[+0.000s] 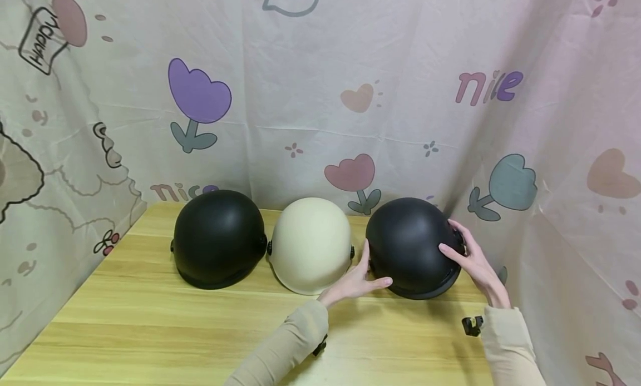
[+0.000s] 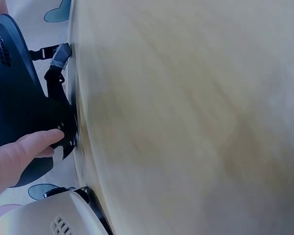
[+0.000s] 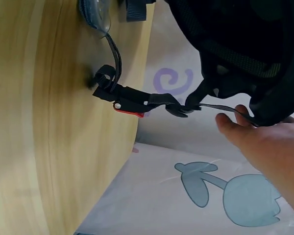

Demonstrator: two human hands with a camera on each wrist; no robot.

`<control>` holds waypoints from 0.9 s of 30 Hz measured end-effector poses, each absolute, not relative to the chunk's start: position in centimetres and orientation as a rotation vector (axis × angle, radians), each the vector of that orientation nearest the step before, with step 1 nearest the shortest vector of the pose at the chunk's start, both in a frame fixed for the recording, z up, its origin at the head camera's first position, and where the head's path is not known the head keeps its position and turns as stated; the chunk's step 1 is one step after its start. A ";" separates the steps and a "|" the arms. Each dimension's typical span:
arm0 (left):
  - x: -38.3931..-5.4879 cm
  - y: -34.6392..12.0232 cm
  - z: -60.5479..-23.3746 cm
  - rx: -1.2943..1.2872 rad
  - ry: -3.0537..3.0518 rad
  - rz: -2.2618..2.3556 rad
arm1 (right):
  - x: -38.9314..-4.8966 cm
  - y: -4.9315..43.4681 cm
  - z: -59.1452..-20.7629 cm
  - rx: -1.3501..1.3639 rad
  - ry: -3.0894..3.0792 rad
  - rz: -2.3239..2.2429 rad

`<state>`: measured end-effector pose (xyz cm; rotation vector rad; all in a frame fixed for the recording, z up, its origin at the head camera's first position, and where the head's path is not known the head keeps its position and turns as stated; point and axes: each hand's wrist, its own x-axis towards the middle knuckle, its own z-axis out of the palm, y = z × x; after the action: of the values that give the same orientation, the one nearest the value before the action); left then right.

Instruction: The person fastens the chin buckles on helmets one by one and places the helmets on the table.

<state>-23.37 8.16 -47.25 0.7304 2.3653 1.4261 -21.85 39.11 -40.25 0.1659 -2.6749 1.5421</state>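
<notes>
At the right end of a row of three stands a matte black helmet (image 1: 408,247), held between both hands. My left hand (image 1: 352,284) grips its left lower side, thumb across the front. On the far side, my right hand (image 1: 473,263) holds the edge, thumb on the shell. Seen from the right wrist, the helmet (image 3: 279,73) shows its dark padded inside and stands raised off the table on that side. A black chin strap (image 3: 132,100) with a red-edged buckle dangles beneath it. In the left wrist view, fingers (image 2: 29,147) touch the helmet's lower side near another strap (image 2: 54,81).
A cream helmet (image 1: 311,247) sits in the middle, close beside my left hand. Another black helmet (image 1: 217,238) is at the left. All are along the back of a wooden table (image 1: 165,330). Printed cloth (image 1: 295,69) hangs behind and at both sides.
</notes>
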 end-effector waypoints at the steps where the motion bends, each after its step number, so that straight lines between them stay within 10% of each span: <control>1: -23.4 8.1 -47.2 0.725 2.362 1.431 | -21.9 39.1 -40.4 0.169 -2.665 1.558; 27: -24.1 7.9 -47.8 0.678 2.349 1.586 | -22.3 39.7 -44.7 0.192 -2.646 1.709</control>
<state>-24.07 7.93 -47.81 0.6777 2.3489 1.5859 -22.32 39.70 -44.67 0.1924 -2.6464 1.7086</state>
